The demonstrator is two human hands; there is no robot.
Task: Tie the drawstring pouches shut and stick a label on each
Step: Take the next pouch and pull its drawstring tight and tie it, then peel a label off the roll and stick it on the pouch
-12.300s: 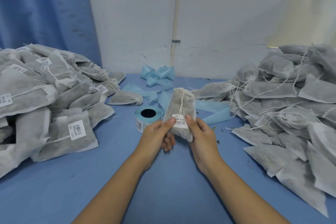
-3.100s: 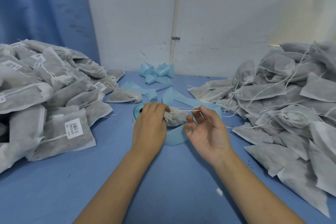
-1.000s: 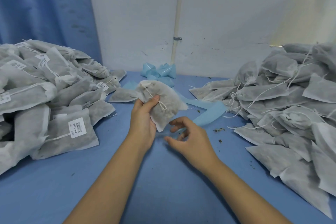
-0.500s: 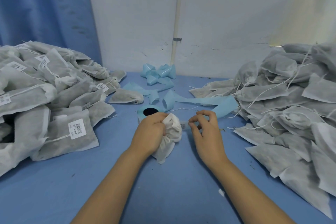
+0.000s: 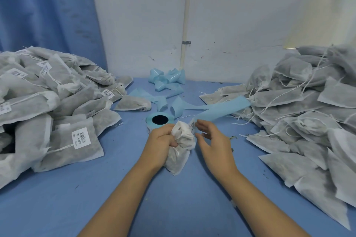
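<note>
The right hand [image 5: 213, 140] has opened, fingers apart. The left hand [image 5: 161, 140] fingers squeeze one crumpled white pouch [image 5: 181, 152] on the blue desk [image 5: 173, 198], by one label roll [image 5: 154, 124], between two heaps: left pile [image 5: 48, 111] and right pile [image 5: 308, 121].

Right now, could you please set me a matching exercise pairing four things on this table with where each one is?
Things:
1. label roll
2. labelled pouches
3. unlabelled pouches
4. crumpled pouch

Places:
A. gripped by the left hand
B. heaped on the right of the table
C. standing just beyond the left hand
D. heaped on the left of the table

Pairs: 1-C, 2-D, 3-B, 4-A.
</note>
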